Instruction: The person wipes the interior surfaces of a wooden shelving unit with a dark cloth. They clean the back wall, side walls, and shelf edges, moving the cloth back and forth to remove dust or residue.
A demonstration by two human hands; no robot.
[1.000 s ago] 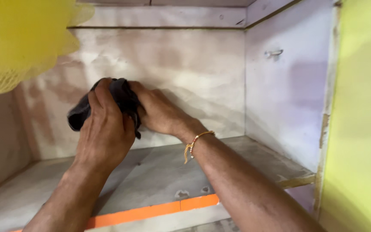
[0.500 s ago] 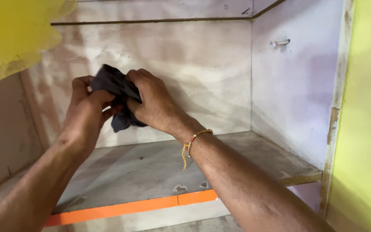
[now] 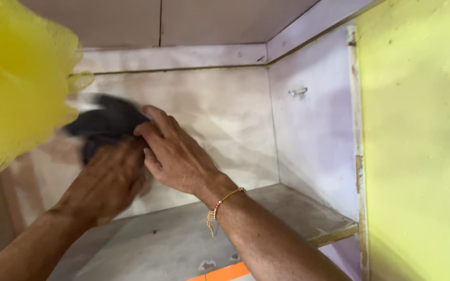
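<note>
- Head view looks into a bare wooden cupboard, where both hands are raised against the back wall (image 3: 209, 119) with a dark cloth (image 3: 105, 125) between them and the panel.
- Left hand (image 3: 108, 182) sits lower, its fingers curled up into the underside of the cloth and clenched on a bunch of it; that hold looks meant to keep the loose fabric gathered so it does not flop away from the wall.
- Right hand (image 3: 175, 153) lies over the cloth's right edge with fingers fairly straight and close together, fingertips pinning the fabric rather than wrapping round it (a flat press, as far as I can judge, since the underside of the palm is hidden).
- Cloth itself is blurred, so its folds and exact outline cannot be made out; it sits high on the back wall, near the left side, just beside a yellow mesh bag (image 3: 16, 88) that hangs in the near left corner of the view.
- A thin bracelet (image 3: 222, 203) of beads and thread circles the right wrist.
- Below the hands runs a grey shelf (image 3: 183, 239), dusty and marked, with an orange strip (image 3: 225, 271) along its front edge.
- On the right, the pale side wall (image 3: 313, 135) carries a small metal hook (image 3: 298, 91), and a yellow-green door (image 3: 423, 156) stands open beside it.
</note>
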